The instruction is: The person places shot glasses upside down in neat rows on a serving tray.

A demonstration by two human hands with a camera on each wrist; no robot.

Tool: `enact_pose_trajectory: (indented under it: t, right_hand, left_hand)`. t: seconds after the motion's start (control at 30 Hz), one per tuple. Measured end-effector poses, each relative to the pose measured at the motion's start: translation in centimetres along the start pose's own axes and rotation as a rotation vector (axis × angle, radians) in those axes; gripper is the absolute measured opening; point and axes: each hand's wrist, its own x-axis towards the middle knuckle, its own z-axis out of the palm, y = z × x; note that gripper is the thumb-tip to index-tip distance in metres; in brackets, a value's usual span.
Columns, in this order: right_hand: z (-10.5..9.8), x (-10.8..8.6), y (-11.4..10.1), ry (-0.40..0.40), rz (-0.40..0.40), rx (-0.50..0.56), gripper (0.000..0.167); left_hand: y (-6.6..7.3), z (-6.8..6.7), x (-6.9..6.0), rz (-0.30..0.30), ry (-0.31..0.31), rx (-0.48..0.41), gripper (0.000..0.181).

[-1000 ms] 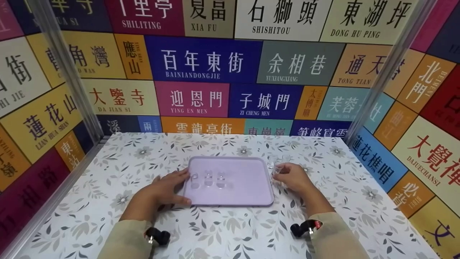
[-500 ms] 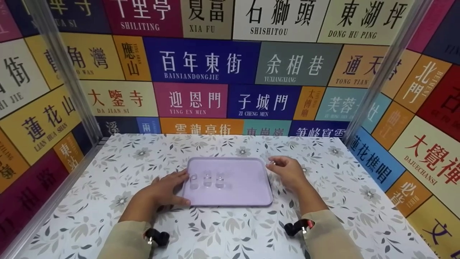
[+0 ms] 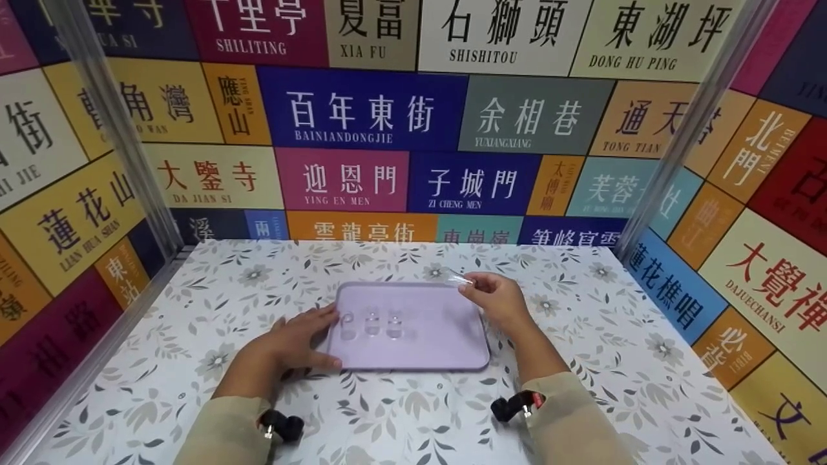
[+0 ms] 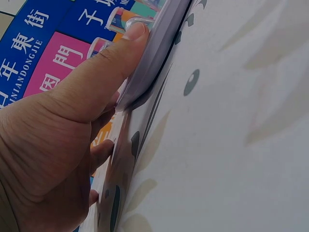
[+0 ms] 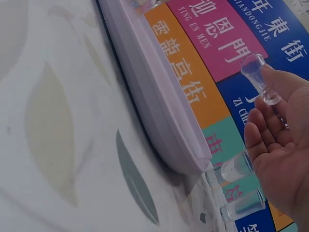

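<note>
A lilac tray [image 3: 446, 345] lies on the table with three small clear shot glasses on its left half: one glass [image 3: 349, 328] at the left, a middle glass [image 3: 373, 324] and a right-hand glass [image 3: 395, 325]. My left hand [image 3: 291, 339] rests against the tray's left edge, thumb touching the rim near the front corner. Over the tray's far right corner, my right hand [image 3: 501, 302] pinches another clear shot glass [image 5: 258, 77] between thumb and fingers, tilted, above the rim.
Beyond the tray's right end, the right wrist view shows two more clear glasses, one glass [image 5: 231, 168] beside another glass [image 5: 245, 204]. The table [image 3: 413, 413] has a leaf-patterned cover. Printed panels [image 3: 362, 106] wall it in at the back and sides.
My right hand has lifted a shot glass from beside the tray and carried it left to above the far right corner. The left hand and the glasses on the tray stay put.
</note>
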Motion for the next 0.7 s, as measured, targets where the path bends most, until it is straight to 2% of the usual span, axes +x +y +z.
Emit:
enact_pose_trajectory:
  t: [0.17,0.43,0.7]
  right_hand:
    - [1.3,0.1,-0.6,0.01,-0.016,0.06,0.047]
    - [3.2,0.3,-1.6,0.04,-0.059,0.067,0.044]
    - [5.0,0.4,-2.5,0.023,-0.046,0.087,0.043]
  left_hand:
    - [-0.1,0.0,0.2,0.002,0.0,0.015,0.117]
    - [-0.1,0.1,0.2,-0.001,0.0,0.024,0.118]
    - [-0.1,0.0,0.1,0.0,0.002,0.016,0.118]
